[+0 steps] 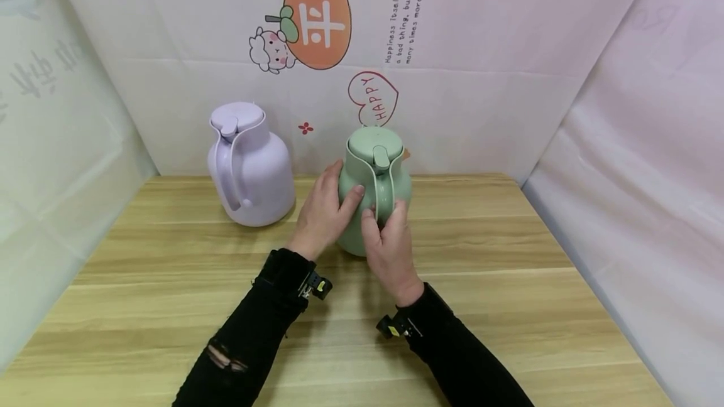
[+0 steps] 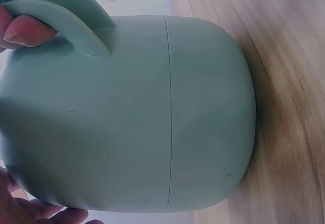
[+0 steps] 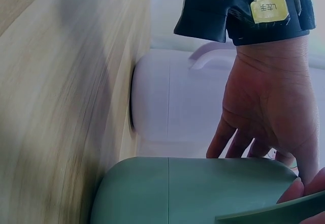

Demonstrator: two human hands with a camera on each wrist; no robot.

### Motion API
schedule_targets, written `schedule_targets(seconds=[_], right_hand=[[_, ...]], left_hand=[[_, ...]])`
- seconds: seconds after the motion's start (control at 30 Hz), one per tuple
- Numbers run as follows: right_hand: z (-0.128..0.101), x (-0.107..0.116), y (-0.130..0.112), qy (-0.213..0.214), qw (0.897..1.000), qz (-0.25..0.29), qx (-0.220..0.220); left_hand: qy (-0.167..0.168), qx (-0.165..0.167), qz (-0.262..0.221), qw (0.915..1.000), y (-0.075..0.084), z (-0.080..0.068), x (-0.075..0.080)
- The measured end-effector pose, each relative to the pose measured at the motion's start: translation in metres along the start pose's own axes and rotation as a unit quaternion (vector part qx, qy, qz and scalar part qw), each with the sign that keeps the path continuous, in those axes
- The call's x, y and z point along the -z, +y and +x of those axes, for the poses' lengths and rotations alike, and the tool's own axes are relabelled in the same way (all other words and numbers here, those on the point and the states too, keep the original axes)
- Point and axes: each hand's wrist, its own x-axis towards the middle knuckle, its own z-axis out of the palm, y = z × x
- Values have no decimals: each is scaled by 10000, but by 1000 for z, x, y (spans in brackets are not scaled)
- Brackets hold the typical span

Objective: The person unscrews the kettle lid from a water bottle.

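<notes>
A green thermos jug (image 1: 353, 231) stands upright at the back middle of the wooden table, its handle (image 1: 384, 196) facing me and its lid on top. My right hand (image 1: 393, 253) grips that handle, thumb on its left side. From the left, my left hand (image 1: 322, 215) holds the jug's upper body, with the thumb in front and fingers round the side. The left wrist view shows the green jug (image 2: 127, 117) close up, base at the tabletop. In the right wrist view, the left palm (image 3: 269, 97) shows, fingertips partly hidden behind the jug.
A lilac thermos jug (image 1: 263, 181) of similar shape stands on the table (image 1: 481, 331) to the left, handle toward me. Behind hangs a pale printed cloth (image 1: 481, 80); more cloth borders both sides.
</notes>
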Motion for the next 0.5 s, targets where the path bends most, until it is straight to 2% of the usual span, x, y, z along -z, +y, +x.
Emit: schedule_targets(seconds=[0.5], right_hand=[[-5,-2,-3,69,9999,-117,-105]], left_hand=[[17,36,138,9999,1,-5,2]])
